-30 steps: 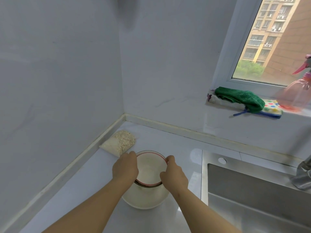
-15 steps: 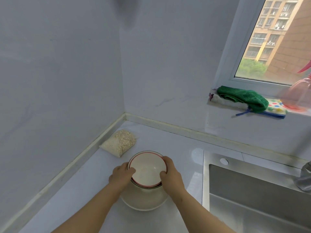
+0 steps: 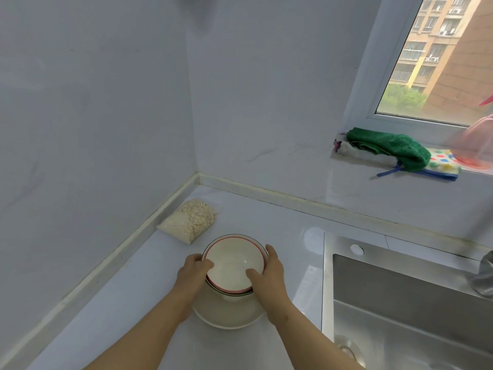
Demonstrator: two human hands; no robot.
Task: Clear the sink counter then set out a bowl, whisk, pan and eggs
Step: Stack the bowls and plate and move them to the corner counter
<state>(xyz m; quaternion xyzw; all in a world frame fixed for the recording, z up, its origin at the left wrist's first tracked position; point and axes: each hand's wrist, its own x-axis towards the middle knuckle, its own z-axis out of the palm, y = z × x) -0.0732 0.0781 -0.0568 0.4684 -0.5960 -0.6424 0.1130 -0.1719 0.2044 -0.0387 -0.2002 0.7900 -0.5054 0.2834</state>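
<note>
Both hands clutched the stack: left hand (image 3: 192,272) and right hand (image 3: 269,273) gripped opposite rims of the red-rimmed white ceramic bowls (image 3: 234,265) above a wide white bowl (image 3: 226,313) on the pale counter (image 3: 128,303) beside the steel sink (image 3: 400,289).

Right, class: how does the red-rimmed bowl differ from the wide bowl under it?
The red-rimmed bowl is smaller than the wide bowl. The red-rimmed bowl has a coloured rim; the wide bowl looks plain. The left hand and right hand hold the red-rimmed bowl; the wide bowl rests on the counter. Both are white.
</note>
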